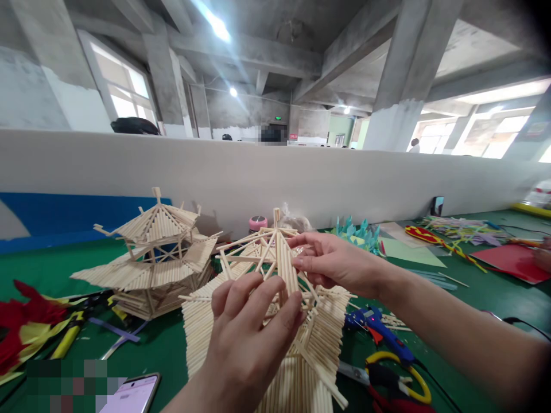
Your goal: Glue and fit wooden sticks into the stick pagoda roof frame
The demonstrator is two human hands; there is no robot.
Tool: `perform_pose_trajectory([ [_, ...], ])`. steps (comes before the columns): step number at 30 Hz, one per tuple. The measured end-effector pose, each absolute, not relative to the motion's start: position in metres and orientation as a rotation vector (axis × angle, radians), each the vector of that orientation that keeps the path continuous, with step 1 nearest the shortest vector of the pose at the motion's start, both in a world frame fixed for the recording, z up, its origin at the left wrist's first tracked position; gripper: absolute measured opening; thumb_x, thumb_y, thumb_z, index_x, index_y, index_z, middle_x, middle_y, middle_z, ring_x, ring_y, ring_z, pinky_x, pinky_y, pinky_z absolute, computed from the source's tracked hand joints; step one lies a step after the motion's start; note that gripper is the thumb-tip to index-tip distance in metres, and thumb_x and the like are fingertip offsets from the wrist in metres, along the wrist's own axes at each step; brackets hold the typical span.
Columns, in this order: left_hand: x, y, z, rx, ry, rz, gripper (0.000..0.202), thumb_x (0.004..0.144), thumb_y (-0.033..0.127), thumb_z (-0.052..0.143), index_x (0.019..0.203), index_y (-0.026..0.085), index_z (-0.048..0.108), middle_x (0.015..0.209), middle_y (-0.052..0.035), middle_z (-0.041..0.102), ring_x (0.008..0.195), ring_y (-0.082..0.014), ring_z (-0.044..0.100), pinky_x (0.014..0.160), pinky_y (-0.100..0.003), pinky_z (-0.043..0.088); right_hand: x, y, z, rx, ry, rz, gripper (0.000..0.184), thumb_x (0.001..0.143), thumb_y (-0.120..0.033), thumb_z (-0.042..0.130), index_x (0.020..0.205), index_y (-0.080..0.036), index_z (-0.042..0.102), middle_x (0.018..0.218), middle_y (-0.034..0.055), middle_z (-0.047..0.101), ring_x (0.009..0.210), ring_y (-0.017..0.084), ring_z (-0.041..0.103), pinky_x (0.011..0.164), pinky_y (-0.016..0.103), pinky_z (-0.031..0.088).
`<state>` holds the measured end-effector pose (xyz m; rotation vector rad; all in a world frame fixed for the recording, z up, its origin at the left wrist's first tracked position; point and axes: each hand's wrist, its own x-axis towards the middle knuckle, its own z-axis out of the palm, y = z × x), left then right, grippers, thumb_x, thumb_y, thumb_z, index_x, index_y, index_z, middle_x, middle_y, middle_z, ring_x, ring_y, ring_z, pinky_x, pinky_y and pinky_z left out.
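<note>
A pavilion model of thin round wooden sticks (193,327) stands in front of me, its upper roof partly an open frame. A row of wooden sticks (284,261) slopes down from the roof's peak. My left hand (253,332) closes on the lower end of this row, thumb and fingers pressed against it. My right hand (329,258) grips the row's right side higher up, with bent fingers; some fingertips are hidden behind the sticks. Below my hands the wide lower roof spreads out, covered with sticks laid side by side.
Another stick pavilion (150,264) stands at left. A blue glue gun (383,332) and yellow-handled scissors (404,373) lie at right, near teal paper pieces (355,234). A phone (133,394) lies at front left. A white partition (215,172) runs behind the green table (486,310).
</note>
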<state>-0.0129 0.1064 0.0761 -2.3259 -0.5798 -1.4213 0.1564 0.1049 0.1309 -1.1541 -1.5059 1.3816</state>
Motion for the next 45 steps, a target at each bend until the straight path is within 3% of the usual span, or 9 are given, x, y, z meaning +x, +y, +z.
perform_pose_trajectory([
  [15, -0.013, 0.107, 0.077, -2.349, -0.574, -1.392, 0.010, 0.073, 0.017, 0.058, 0.081, 0.021, 0.062, 0.082, -0.0026, 0.063, 0.083, -0.0218, 0.046, 0.069, -0.035, 0.031, 0.152, 0.104, 0.134, -1.152, -1.532, 1.378, 0.013, 0.079, -0.016, 0.049, 0.092, -0.018, 0.047, 0.052, -0.0078, 0.038, 0.039, 0.003, 0.031, 0.036, 0.015, 0.021],
  [22, -0.014, 0.103, 0.079, -2.362, -0.588, -1.376, 0.011, 0.073, 0.019, 0.058, 0.083, 0.022, 0.061, 0.083, -0.0021, 0.062, 0.082, -0.0214, 0.046, 0.070, -0.034, 0.032, 0.155, 0.099, 0.135, -1.231, -1.444, 1.352, 0.018, 0.082, -0.027, 0.046, 0.097, -0.018, 0.049, 0.071, -0.0015, 0.049, 0.044, 0.002, 0.039, 0.037, 0.015, 0.022],
  [29, -0.014, 0.104, 0.077, -2.325, -0.609, -1.315, 0.015, 0.073, 0.020, 0.058, 0.087, 0.023, 0.061, 0.085, -0.0032, 0.062, 0.084, -0.0218, 0.048, 0.071, -0.036, 0.033, 0.153, 0.102, 0.133, -1.101, -1.548, 1.315, 0.016, 0.078, -0.016, 0.050, 0.094, -0.018, 0.048, 0.053, -0.0072, 0.040, 0.041, 0.003, 0.036, 0.037, 0.014, 0.024],
  [36, -0.014, 0.104, 0.076, -2.328, -0.609, -1.301, 0.014, 0.075, 0.021, 0.056, 0.088, 0.023, 0.060, 0.085, -0.0039, 0.061, 0.084, -0.0222, 0.047, 0.070, -0.036, 0.033, 0.154, 0.106, 0.129, -1.119, -1.579, 1.274, 0.018, 0.076, -0.015, 0.051, 0.094, -0.017, 0.047, 0.051, -0.0082, 0.040, 0.040, 0.004, 0.035, 0.037, 0.015, 0.026],
  [41, -0.016, 0.093, 0.079, -2.276, -0.586, -1.317, 0.018, 0.072, 0.021, 0.059, 0.089, 0.022, 0.061, 0.090, -0.0053, 0.060, 0.085, -0.0232, 0.047, 0.071, -0.038, 0.033, 0.160, 0.095, 0.137, -1.227, -1.670, 1.079, 0.020, 0.080, -0.027, 0.047, 0.097, -0.017, 0.051, 0.070, 0.0006, 0.055, 0.047, 0.005, 0.043, 0.043, 0.019, 0.034],
  [45, -0.027, 0.068, 0.081, -2.217, -0.578, -1.409, 0.017, 0.068, 0.019, 0.062, 0.085, 0.021, 0.062, 0.087, -0.0038, 0.059, 0.081, -0.0204, 0.048, 0.068, -0.036, 0.034, 0.180, 0.067, 0.141, -1.273, -1.558, 0.742, 0.028, 0.079, -0.031, 0.049, 0.103, -0.018, 0.050, 0.082, 0.0036, 0.056, 0.052, 0.007, 0.044, 0.047, 0.021, 0.038],
])
